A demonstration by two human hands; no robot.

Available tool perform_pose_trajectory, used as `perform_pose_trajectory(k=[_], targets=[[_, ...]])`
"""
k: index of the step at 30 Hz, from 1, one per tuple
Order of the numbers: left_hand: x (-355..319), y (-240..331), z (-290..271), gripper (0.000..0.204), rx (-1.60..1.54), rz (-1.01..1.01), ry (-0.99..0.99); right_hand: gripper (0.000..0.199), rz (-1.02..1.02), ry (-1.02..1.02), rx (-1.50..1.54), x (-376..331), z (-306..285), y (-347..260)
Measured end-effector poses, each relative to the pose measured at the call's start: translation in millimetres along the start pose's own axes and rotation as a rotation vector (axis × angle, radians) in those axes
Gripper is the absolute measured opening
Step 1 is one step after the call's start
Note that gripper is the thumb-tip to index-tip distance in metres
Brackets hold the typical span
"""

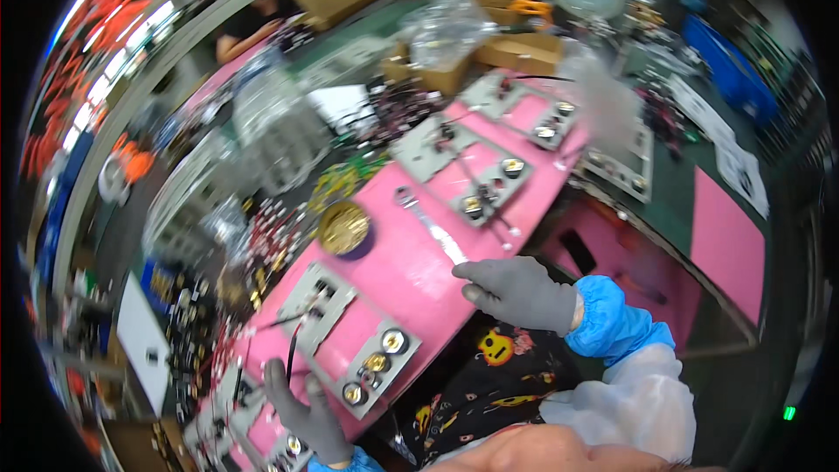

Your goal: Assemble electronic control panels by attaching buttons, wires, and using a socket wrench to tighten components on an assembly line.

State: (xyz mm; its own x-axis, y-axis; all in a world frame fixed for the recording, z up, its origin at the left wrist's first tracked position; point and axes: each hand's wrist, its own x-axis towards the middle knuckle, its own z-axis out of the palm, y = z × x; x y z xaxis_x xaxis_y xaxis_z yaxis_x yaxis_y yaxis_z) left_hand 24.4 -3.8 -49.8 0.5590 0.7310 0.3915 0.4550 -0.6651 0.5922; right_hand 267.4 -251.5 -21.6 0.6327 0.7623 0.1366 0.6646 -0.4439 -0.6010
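Note:
My right hand [523, 295], in a grey glove, reaches over the front edge of the pink mat [398, 249]. Its fingers are closed at the near end of a silver ring wrench [430, 229], whose ring end points away over the mat; the fingers hide the other end. My left hand [306, 415], also gloved in grey, is beside a grey metal panel [335, 323] with round brass-centred fittings and wires. Its fingers are apart, near a black wire, and I see nothing held. A round tub of small brass parts [345, 229] stands beyond the panel.
More grey panels, including one [459, 166] at the far part of the mat, carry similar fittings. Wire bundles [271, 245], plastic-wrapped panels [278, 127] and cardboard boxes [524, 52] crowd behind. An open compartment [612, 267] lies right. Another person's arm [247, 42] shows at far left.

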Motion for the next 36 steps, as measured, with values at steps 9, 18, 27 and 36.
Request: perform_pose_trajectory(k=[9,18,27,36], targets=[[3.7,-5.4,26.0,0.039,-0.061,-0.085,-0.148,0.03,0.396,0.211,-0.279,-100.8,-78.1,52.3],[2.8,-17.2,22.1,0.035,-0.032,-0.109,-0.081,0.028,0.303,0.328,-0.287,-105.7,-103.4,73.3],[13.0,-15.5,24.1,0.023,-0.03,0.084,0.028,0.028,0.171,0.305,0.053,-89.3,-53.0,57.0],[18.5,-11.6,23.9,0.019,-0.009,0.103,0.1,0.034,-0.409,-0.011,-0.2,40.2,-3.4,-36.1]])
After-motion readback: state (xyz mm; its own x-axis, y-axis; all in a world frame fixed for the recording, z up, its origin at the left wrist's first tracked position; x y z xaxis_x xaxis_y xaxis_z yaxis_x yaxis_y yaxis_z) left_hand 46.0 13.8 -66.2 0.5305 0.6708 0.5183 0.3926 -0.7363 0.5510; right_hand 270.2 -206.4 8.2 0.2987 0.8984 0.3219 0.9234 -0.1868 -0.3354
